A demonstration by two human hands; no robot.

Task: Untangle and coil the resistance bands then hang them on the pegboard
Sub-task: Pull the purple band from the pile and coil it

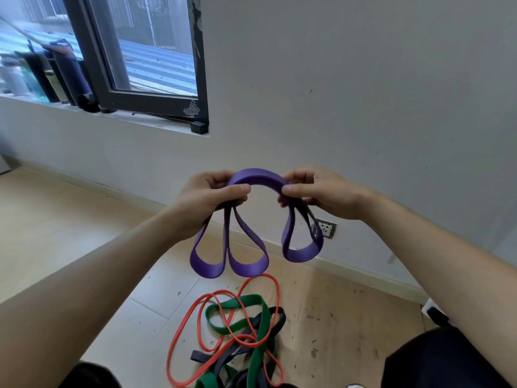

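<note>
I hold a wide purple resistance band [256,176] up in front of the wall, folded into several loops. My left hand [207,197] pinches its left side and my right hand [316,191] pinches its right side; an arch of band spans between them. Two loops hang below the left hand and one below the right. On the floor beneath lies a tangle of a thin orange band [195,309], a green band [249,299] and a black band [275,323], crossing over each other. No pegboard is in view.
A grey wall [363,93] rises straight ahead with a wall socket [326,228] low down. A dark-framed window [145,51] and sill with bottles are at upper left. My knees in dark shorts [442,359] flank the pile on the wooden floor.
</note>
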